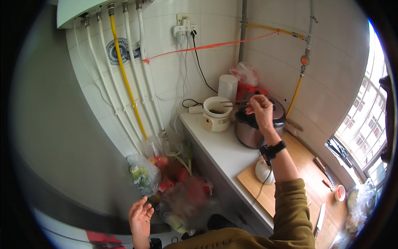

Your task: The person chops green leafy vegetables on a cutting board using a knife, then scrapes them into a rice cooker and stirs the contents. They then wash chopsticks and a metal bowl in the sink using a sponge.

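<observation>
My right hand (261,109) is raised over the electric pressure cooker (252,134), its fingers closed on a pair of chopsticks (228,104). The chopstick tips reach over the white pot of a small electric stew cooker (216,116), which stands uncovered with dark green bits inside. My left hand (140,218) is low at the left, palm up with fingers spread and holding nothing, near a plastic bag of green vegetables (141,177). A white lidded jar or round white object (263,171), partly hidden by my right forearm, sits on the wooden board (253,186).
A white kettle (228,85) stands behind the stew cooker. On the board lie a knife (320,219), a cleaver (326,171) and a small bowl (340,193). Bagged produce covers the floor beside the counter (205,140). A red cord (214,45) crosses the corner.
</observation>
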{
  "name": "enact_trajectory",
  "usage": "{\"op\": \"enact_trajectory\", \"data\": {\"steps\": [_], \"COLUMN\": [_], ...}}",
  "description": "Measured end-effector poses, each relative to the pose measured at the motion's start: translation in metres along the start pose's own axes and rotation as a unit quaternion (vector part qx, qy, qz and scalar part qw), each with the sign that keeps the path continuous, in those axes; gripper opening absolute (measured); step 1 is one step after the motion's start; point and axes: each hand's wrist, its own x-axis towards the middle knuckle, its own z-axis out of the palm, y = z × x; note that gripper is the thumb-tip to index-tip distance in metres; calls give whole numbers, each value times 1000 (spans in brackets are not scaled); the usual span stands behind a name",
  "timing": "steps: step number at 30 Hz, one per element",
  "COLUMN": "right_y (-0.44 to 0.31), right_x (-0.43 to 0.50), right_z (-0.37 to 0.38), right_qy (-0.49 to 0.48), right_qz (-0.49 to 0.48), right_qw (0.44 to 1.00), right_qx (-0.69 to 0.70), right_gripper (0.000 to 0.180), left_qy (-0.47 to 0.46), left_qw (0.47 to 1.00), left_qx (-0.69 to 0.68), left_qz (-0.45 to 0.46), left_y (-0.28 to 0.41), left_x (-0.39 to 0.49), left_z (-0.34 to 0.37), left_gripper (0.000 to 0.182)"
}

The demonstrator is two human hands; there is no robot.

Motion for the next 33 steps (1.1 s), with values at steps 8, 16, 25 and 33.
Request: {"op": "enact_trajectory", "data": {"steps": [8,16,25,33], "right_y": [190,226,237,219], "right_x": [68,98,111,107], "right_z": [60,69,74,68], "right_qy": [6,-79,-19,1], "right_qz": [62,151,62,90], "right_qw": [990,964,953,920], "right_qx": [-130,-205,-296,-382], "right_gripper": [9,14,11,10], "left_qy": [29,50,76,73], "left_qw": [1000,996,989,986], "left_qx": [-7,48,65,52], "left_qz": [-9,-48,-107,-142], "left_y": [-13,-32,-44,-47], "left_x": [82,197,262,283], "left_z": [-29,4,47,52], "left_gripper": [24,25,17,18]}}
